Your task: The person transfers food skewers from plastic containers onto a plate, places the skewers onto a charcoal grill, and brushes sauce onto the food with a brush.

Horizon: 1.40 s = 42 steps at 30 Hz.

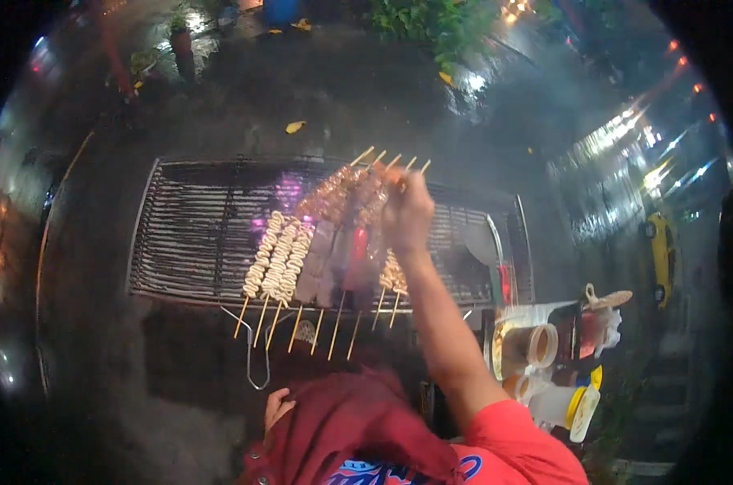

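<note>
My right hand point(407, 203) is over the far part of a charcoal grill's metal grate point(184, 242), blurred, among the bare ends of several wooden skewers of glazed meat point(330, 197); whether it grips one is hidden. Nearer me on the grate lie skewers of pale coiled intestine point(278, 260), dark block-like skewered pieces point(318, 260), a blurred reddish piece point(359, 248) and skewers of light chunks point(392, 273) beside my forearm. Their sticks jut over the near edge. My left hand point(278, 407) is low beside the dark red cloth at my front, its fingers partly visible and its palm hidden.
A red-handled utensil point(504, 282) lies at the grate's right end. Plastic sauce containers point(543, 345), a yellow-lidded container point(575, 407) and a brush-like handle point(609, 299) stand at the right. A wire handle point(258, 379) sticks out near me. Smoke drifts over wet pavement.
</note>
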### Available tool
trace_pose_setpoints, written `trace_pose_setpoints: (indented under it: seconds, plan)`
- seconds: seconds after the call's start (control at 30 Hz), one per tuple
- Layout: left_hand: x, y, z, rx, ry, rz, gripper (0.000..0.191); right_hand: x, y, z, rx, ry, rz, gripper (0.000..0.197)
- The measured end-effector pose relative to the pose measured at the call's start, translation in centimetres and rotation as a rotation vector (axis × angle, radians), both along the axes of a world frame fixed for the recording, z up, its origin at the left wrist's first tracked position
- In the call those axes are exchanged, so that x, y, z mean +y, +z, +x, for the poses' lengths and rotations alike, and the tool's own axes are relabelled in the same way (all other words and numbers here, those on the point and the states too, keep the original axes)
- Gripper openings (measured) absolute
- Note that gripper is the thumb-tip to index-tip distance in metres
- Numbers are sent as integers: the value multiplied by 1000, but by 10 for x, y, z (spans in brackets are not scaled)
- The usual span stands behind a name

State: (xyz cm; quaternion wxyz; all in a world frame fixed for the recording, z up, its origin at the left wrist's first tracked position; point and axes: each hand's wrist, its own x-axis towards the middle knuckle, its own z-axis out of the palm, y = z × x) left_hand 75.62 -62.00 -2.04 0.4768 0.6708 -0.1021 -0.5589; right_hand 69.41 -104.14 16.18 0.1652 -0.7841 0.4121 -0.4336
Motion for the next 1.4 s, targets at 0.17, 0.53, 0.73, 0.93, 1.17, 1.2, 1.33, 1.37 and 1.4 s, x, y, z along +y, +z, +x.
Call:
trace_pose_setpoints:
  seconds: [0.17, 0.53, 0.73, 0.93, 1.17, 1.2, 1.33, 1.37, 1.4]
  plan:
    - [28, -51, 0, 74, 67, -55, 55, -3, -16, -3, 123, 59, -11, 12]
    - [6, -45, -13, -63, -287, 199, 57, 45, 40, -131, -707, -112, 230, 13]
    - [-6, -41, -26, -90, -450, 253, 51, 81, -6, -452, -524, -1157, -265, 17]
    - [-16, -24, -41, -116, -563, 256, 49, 144, -86, -572, -538, -1512, 86, 15]
    - [-11, -36, -53, -271, -622, 268, 47, 161, -113, -620, -1517, -1021, 249, 11]
    - [-12, -23, -58, -292, -569, 284, 47, 153, -93, -593, -1703, -842, 315, 11]
    - [-8, -6, -53, -129, -355, 281, 51, 71, -56, -413, -1620, -319, 769, 14]
    - [-11, -6, -50, -24, -339, 263, 52, 48, -65, -366, -1536, -258, 798, 12]
    - [-11, -2, -49, -24, -316, 264, 52, 32, -53, -301, -1360, -380, 855, 9]
